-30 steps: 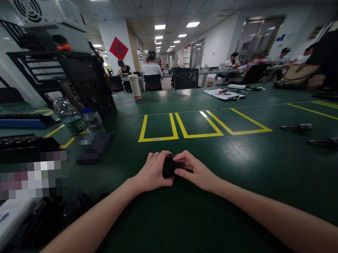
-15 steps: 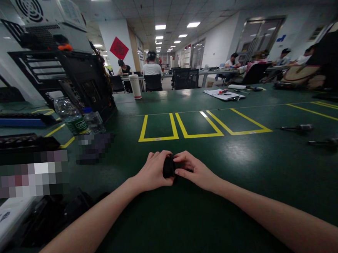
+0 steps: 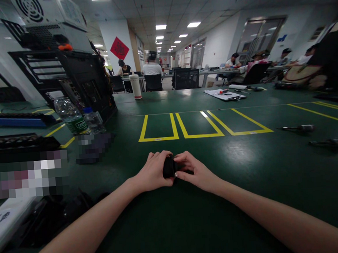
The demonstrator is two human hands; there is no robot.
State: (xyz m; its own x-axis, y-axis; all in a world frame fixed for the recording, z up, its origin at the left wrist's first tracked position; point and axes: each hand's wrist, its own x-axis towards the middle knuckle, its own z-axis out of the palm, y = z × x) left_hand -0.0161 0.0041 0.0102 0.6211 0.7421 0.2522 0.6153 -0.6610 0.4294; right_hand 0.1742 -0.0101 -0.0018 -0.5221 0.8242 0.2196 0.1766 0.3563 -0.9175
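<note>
Between my hands, near the middle of the green table, is a small black object (image 3: pixel 168 167); its kind cannot be made out. My left hand (image 3: pixel 152 172) is closed round its left side, thumb below and fingers over the top. From the right, my right hand (image 3: pixel 195 171) presses its bent fingertips and thumb against the object's right edge. The fingers hide part of it. Beyond the hands, three yellow tape outlines (image 3: pixel 158 139) mark the green tabletop (image 3: pixel 175 222).
At left stand an open computer case (image 3: pixel 87 82), a plastic bottle (image 3: pixel 69 114) and a smaller blue-capped bottle (image 3: pixel 94 122). Two screwdrivers (image 3: pixel 304 128) lie at right. A clipboard (image 3: pixel 224 95) and a white cup (image 3: pixel 135 86) are at the far edge. Several people sit at tables behind.
Both hands stay in nearly the same place on the black object. The right thumb and fingertips have shifted very slightly at its edge.
</note>
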